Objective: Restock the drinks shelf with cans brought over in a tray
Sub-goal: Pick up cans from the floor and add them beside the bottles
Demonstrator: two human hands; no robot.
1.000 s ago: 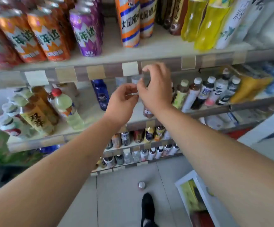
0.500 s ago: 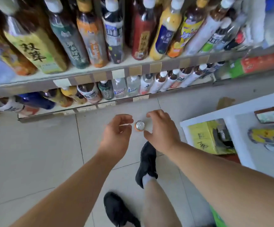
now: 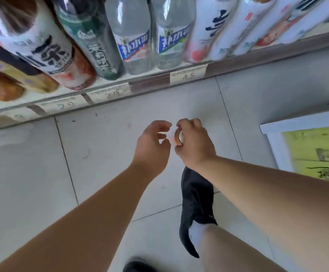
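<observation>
A small orange can point(image 3: 179, 137) with a silver top stands low over the tiled floor, just in front of the bottom drinks shelf point(image 3: 149, 84). My right hand point(image 3: 194, 143) grips it from the right, fingers curled round its side. My left hand point(image 3: 152, 146) hovers right beside the can on its left, fingers loosely curled and holding nothing. No tray shows in the head view.
Bottles of water and tea point(image 3: 134, 36) fill the bottom shelf, with price tags along its edge. A white-framed case point(image 3: 273, 146) holding a yellow box stands at the right. My black shoe point(image 3: 196, 209) is planted on the floor below my hands.
My hands dropped from the upper shelf down to the floor. My right hand, open beside the can half a second ago, now grips it. The view came much closer to the bottom shelf.
</observation>
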